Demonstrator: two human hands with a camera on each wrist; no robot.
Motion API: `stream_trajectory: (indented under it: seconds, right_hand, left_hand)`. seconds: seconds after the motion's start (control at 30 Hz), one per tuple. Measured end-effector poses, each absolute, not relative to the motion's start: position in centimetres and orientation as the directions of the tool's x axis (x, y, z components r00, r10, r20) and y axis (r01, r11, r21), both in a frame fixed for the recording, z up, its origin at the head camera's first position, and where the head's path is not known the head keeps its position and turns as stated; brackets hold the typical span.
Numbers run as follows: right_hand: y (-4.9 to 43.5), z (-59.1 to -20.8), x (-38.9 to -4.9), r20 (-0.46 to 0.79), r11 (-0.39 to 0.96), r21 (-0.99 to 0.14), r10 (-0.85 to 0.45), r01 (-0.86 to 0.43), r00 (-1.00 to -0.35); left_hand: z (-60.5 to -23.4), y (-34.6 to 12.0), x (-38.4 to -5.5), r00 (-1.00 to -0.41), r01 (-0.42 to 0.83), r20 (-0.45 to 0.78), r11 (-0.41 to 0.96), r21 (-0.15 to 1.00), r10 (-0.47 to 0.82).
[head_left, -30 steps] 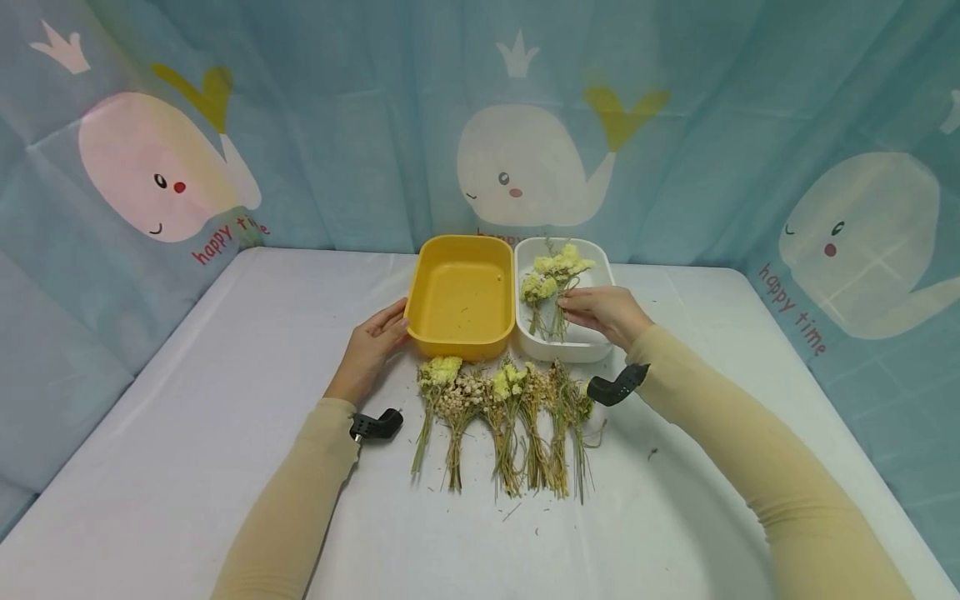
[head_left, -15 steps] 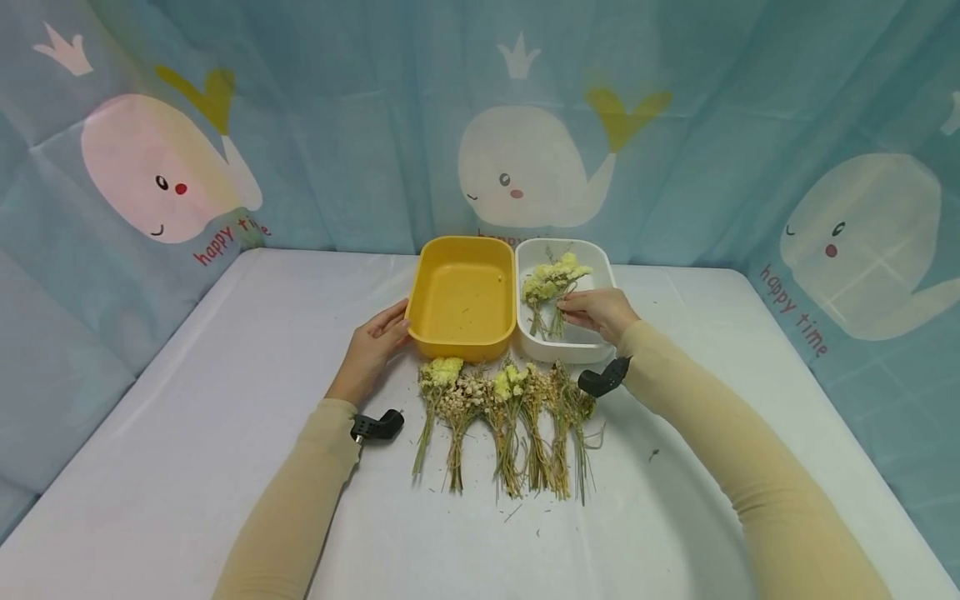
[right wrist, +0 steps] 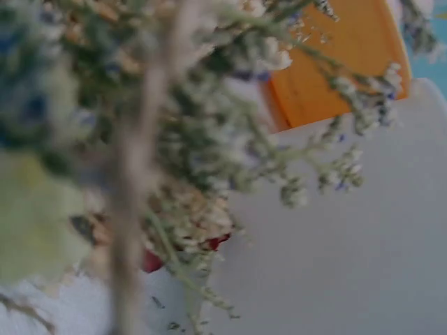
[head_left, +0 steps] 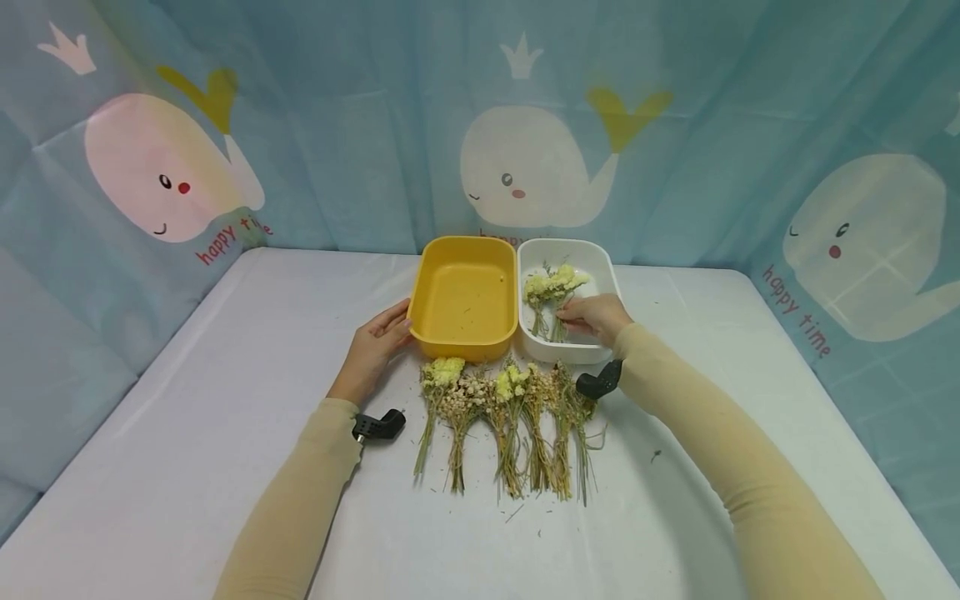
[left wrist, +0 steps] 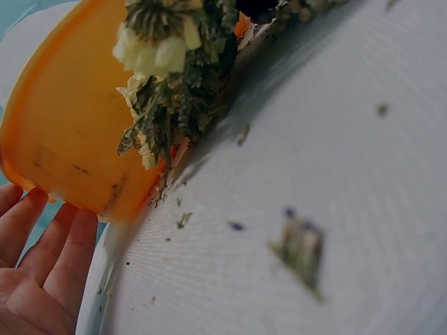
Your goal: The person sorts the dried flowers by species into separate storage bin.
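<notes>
Right behind it all, a blue whale-print curtain [head_left: 360, 125] is hung, and below it the white-covered table [head_left: 225, 417] is spread. Near the middle of the surface's far edge the yellow container [head_left: 463, 348] is set, with the white container [head_left: 540, 350] just beside it, on the right. Between these and the near edge, a row of dried bunches [head_left: 513, 417] is laid out, heads toward the far edge. At the yellow container's left wall, close to its near corner, the left hand [head_left: 371, 348] is placed, fingers outstretched and touching, nothing gripped. And over in the white container, the stems of a yellow-headed bunch [head_left: 567, 280] are pinched by the right hand [head_left: 600, 315], its heads seen against a smaller bunch [head_left: 535, 290] on the left. Careful now: stems could be tangled or florets knocked off if those two are pressed together. The row's right end might be snagged by the black wrist camera [head_left: 600, 381], seen just beside it. Dry scraps [head_left: 656, 455] are scattered toward the right edge, so brittleness may be suspected.
</notes>
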State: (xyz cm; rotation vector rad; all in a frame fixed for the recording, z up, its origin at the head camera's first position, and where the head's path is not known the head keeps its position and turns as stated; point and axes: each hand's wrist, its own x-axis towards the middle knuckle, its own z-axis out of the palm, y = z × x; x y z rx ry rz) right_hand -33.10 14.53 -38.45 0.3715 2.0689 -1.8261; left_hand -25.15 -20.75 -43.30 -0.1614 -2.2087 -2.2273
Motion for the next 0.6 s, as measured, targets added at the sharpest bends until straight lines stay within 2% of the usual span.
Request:
stream_trajectory:
  seconds: [0.43, 0.6]
  right_hand:
    - [14.75, -39.06, -33.08, -0.404, 0.119, -0.91, -0.047, 0.396, -0.914]
    - [14.55, -39.3, -33.3, -0.412, 0.145, -0.902, -0.007, 0.407, -0.911]
  left_hand:
    - [-43.4, -20.76, -25.31, -0.996, 0.066, 0.067, -0.019, 0.998, 0.058]
    - [-43.29, -20.7, -25.26, -0.996, 0.061, 0.062, -0.018, 0.998, 0.061]
